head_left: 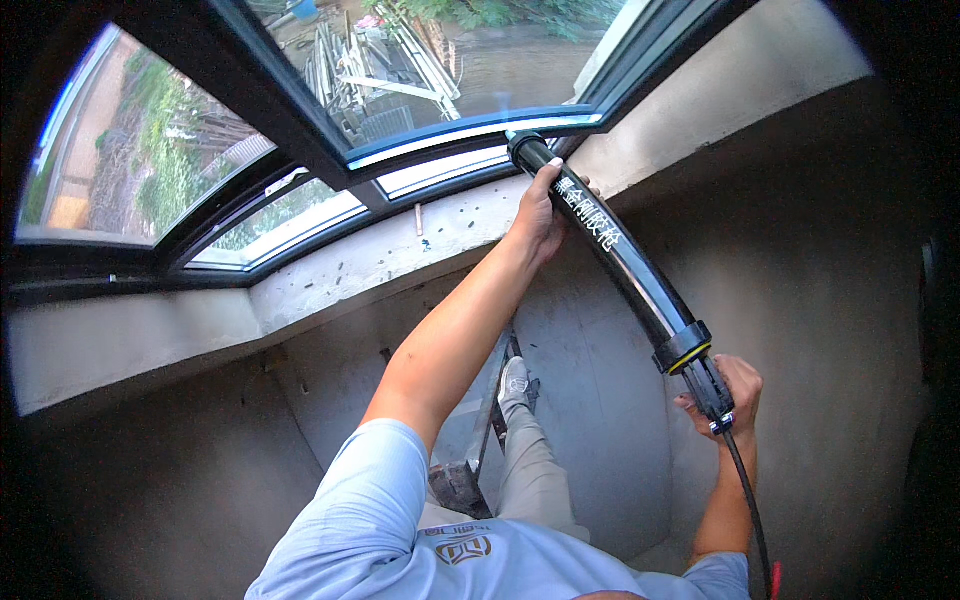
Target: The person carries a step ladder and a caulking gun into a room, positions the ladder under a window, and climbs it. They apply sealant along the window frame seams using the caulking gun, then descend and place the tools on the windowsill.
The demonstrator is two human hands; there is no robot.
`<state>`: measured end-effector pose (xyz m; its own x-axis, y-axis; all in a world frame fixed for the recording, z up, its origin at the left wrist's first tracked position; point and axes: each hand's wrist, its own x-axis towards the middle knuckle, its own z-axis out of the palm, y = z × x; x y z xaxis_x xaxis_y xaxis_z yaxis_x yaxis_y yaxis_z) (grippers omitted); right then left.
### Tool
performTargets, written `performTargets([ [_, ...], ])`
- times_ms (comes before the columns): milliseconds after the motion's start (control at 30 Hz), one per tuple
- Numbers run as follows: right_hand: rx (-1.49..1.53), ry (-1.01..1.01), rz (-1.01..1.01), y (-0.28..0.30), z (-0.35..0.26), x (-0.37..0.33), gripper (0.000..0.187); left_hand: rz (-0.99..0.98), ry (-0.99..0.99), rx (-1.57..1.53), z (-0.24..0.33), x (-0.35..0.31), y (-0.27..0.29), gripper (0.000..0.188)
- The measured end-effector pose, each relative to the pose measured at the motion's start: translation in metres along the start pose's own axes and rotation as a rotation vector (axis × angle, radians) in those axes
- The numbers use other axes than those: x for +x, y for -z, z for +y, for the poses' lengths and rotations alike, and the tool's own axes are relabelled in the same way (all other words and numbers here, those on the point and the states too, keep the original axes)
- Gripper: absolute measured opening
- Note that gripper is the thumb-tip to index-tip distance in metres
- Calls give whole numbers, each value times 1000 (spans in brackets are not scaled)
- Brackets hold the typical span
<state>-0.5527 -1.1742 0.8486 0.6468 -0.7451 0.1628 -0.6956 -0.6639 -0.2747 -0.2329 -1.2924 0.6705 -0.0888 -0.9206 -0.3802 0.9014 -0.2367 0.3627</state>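
Observation:
A long black caulking gun (632, 268) slants from the window down to the lower right. My left hand (543, 212) grips its barrel near the front end, the thumb lying along the top. Around the handle and trigger at the rear end, my right hand (735, 392) is closed. A thin black rod (748, 488) runs back from the handle past my right forearm. The gun's greenish nozzle tip (512, 135) is at the lower edge of the window glass, beside the dark window frame (435, 150); whether it touches cannot be made out.
A pale concrete sill (350, 262) with scattered dark bits runs below the window, and a small stick (419, 220) stands out on it. Bare grey walls surround me. Below, my shoe (514, 383) rests by a dark metal support (490, 415). Outside lie stacked poles (400, 60).

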Motion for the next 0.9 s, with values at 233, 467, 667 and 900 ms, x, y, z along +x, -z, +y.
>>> performTargets([
  [233, -65, -43, 4, 3, 29, -14, 65, -48, 45, 33, -22, 32, -20, 59],
  [467, -121, -48, 66, 1, 76, -34, 65, -104, 29, 27, -59, 70, -48, 60],
  [667, -143, -168, 106, -3, 79, -38, 67, -93, 90, -11, -74, 95, -53, 53],
  [900, 985, -654, -157, -14, 59, -81, 89, -1, 138, 0, -63, 96, -63, 47],
])
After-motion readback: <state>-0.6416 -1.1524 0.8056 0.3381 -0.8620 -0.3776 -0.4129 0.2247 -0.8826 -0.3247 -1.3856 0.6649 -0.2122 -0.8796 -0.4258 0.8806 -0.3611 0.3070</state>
